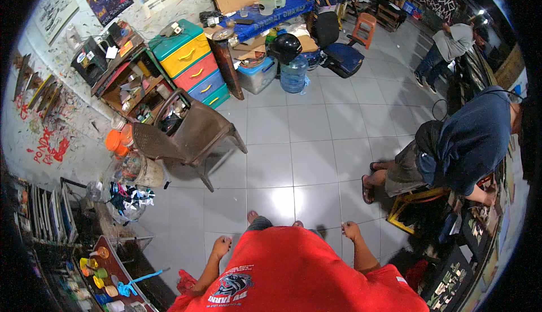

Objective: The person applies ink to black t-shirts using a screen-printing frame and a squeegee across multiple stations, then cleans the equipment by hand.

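Observation:
I stand in a red shirt with both arms hanging at my sides over the grey tiled floor (pixel 268 126). My left hand (pixel 222 246) is loosely curled with nothing visible in it. Nearest to it on the left is a dark red-topped table (pixel 116 254) bearing several small paint pots and a light blue strip. On the other side my right hand (pixel 351 231) hangs with its fingers curled in, no object showing. It is closest to a yellow metal frame (pixel 400 210) beside a person in a dark shirt (pixel 474 137).
A brown plastic chair (pixel 195 128) stands ahead left, before a colourful drawer unit (pixel 189 61). Farther off are a blue water jug (pixel 293 76), a black helmet (pixel 284 47) and an orange stool (pixel 365 28). Another person in grey (pixel 453 42) leans at far right.

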